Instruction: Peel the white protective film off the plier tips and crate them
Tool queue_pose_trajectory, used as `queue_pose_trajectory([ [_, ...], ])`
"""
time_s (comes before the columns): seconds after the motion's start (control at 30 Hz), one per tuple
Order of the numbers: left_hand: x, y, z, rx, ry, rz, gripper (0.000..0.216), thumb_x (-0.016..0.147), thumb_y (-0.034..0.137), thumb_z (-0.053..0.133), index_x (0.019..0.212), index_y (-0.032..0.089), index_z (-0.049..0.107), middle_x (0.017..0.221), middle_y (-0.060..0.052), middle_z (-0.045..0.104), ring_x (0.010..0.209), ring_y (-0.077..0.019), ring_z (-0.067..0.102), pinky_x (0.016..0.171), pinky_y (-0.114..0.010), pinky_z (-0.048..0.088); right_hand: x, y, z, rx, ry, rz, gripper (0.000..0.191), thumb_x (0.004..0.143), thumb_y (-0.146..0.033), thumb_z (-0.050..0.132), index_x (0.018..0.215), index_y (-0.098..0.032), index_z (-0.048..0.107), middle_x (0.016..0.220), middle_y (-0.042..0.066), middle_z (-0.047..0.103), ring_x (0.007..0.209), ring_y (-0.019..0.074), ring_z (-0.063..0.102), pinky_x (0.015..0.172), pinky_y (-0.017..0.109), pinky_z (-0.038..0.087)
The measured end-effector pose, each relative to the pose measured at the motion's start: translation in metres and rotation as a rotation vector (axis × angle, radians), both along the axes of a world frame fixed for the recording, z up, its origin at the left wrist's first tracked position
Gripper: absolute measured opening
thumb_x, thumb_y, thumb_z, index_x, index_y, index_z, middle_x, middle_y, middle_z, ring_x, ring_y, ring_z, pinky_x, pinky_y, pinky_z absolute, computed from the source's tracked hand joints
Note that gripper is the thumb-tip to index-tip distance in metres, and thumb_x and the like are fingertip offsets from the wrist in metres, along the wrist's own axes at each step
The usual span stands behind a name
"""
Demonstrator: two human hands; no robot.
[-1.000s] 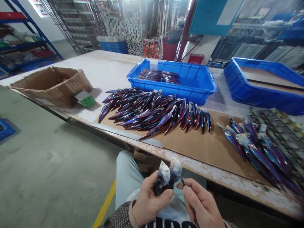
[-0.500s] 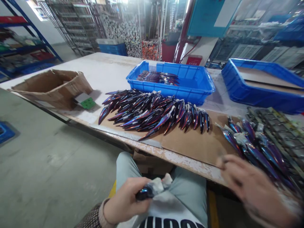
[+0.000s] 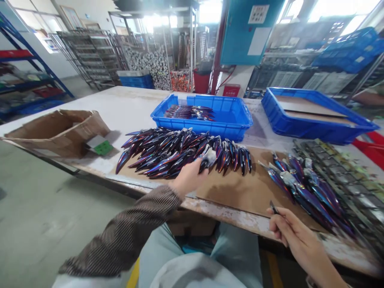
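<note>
My left hand [image 3: 192,174] is closed round a dark fishing lure [image 3: 204,165] with whitish wrapping at its end, held over the front edge of the pile. Under and beyond it many glossy purple-black lures [image 3: 162,154] lie heaped on a brown cardboard sheet [image 3: 237,190]. In my right hand [image 3: 289,226], near the table's front edge, is a small knife [image 3: 273,207], its short blade pointing up and away. Just past that hand lies a second group of larger-looking lures [image 3: 303,184], some with whitish wrapping on their ends.
Behind the pile stands a blue crate [image 3: 204,127] with a row of lures inside. Another blue crate [image 3: 312,132] holds flat boards at the right. A metal rack [image 3: 345,180] lies along the right side. An open cardboard box [image 3: 57,140] sits on the table's left.
My left hand has risen from above my lap to the pile, carrying the lure. The right hand stays by the right-hand lures, now steadier with the knife plainly visible. The view has tilted up.
</note>
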State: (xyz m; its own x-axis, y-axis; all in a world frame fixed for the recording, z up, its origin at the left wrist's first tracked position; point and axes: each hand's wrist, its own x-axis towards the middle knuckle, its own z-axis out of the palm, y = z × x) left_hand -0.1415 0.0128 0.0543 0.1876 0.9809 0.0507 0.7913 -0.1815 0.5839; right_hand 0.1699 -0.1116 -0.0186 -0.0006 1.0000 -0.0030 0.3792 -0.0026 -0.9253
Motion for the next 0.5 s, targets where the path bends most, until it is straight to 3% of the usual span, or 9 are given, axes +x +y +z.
queue_pose_trajectory([
  [0.13, 0.058, 0.086, 0.017, 0.004, 0.13, 0.021, 0.029, 0.098, 0.029, 0.056, 0.119, 0.011, 0.063, 0.111, -0.017, 0.072, 0.107, -0.0307, 0.068, 0.094, -0.042, 0.049, 0.022, -0.006, -0.016, 0.017, -0.098, -0.081, 0.038, 0.097, -0.055, 0.05, 0.109, -0.021, 0.062, 0.069, 0.0, 0.064, 0.053, 0.0174, 0.058, 0.052, 0.027, 0.051],
  [0.27, 0.106, 0.149, 0.016, -0.051, 0.243, 0.076, 0.034, 0.096, 0.035, 0.063, 0.123, 0.015, 0.062, 0.124, -0.011, 0.066, 0.108, -0.0254, 0.066, 0.094, -0.048, 0.054, 0.041, -0.009, -0.025, 0.088, -0.338, -0.172, 0.039, 0.095, -0.056, 0.048, 0.103, -0.022, 0.065, 0.071, 0.002, 0.07, 0.059, 0.0207, 0.067, 0.058, 0.029, 0.055],
  [0.37, 0.123, 0.172, 0.006, -0.031, 0.3, 0.146, 0.037, 0.096, 0.034, 0.063, 0.128, 0.016, 0.06, 0.132, -0.012, 0.061, 0.116, -0.0278, 0.062, 0.097, -0.051, 0.052, 0.053, -0.004, -0.025, 0.234, -0.609, -0.293, 0.042, 0.095, -0.058, 0.047, 0.104, -0.022, 0.066, 0.088, 0.007, 0.077, 0.077, 0.0274, 0.073, 0.068, 0.034, 0.057],
  [0.5, 0.126, 0.18, -0.005, 0.031, 0.335, 0.218, 0.042, 0.096, 0.035, 0.063, 0.133, 0.018, 0.056, 0.141, -0.012, 0.054, 0.126, -0.0314, 0.054, 0.104, -0.056, 0.046, 0.066, 0.016, -0.022, 0.361, -0.958, -0.362, 0.047, 0.102, -0.05, 0.032, 0.108, -0.016, 0.064, 0.105, 0.016, 0.073, 0.09, 0.0318, 0.072, 0.073, 0.04, 0.055],
])
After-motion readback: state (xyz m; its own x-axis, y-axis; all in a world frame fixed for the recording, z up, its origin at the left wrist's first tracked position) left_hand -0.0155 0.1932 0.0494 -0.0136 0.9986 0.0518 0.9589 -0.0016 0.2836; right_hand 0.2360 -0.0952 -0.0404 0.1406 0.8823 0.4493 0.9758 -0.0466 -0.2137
